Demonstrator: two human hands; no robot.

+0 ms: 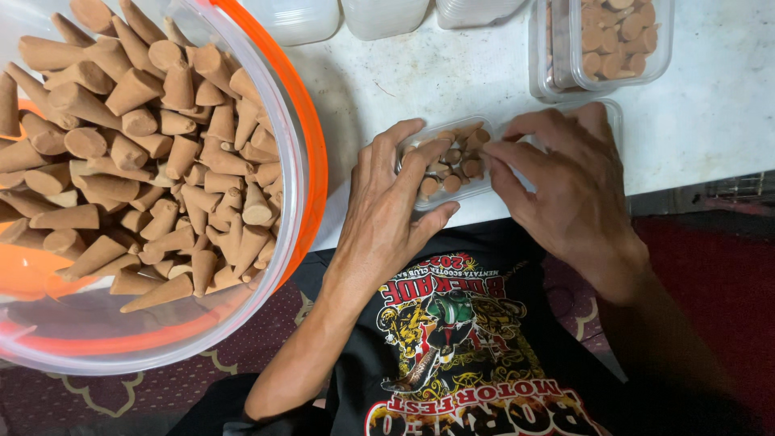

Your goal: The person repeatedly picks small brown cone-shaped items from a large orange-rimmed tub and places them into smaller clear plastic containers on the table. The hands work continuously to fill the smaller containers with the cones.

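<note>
A small clear plastic box [484, 187] lies at the front edge of a white table [710, 121]. It holds several brown cones [452, 161] standing close together. My left hand [387, 218] grips the box's left end, fingers over the rim and thumb under the front edge. My right hand [565, 186] rests on the box's right part, its fingertips touching the cones and covering that end of the box.
A large clear tub with an orange rim [311, 153], heaped with brown cones [145, 145], stands at the left. A filled clear box [617, 40] sits at the back right. Empty clear containers [379, 16] line the far edge. A dark red patterned floor lies below.
</note>
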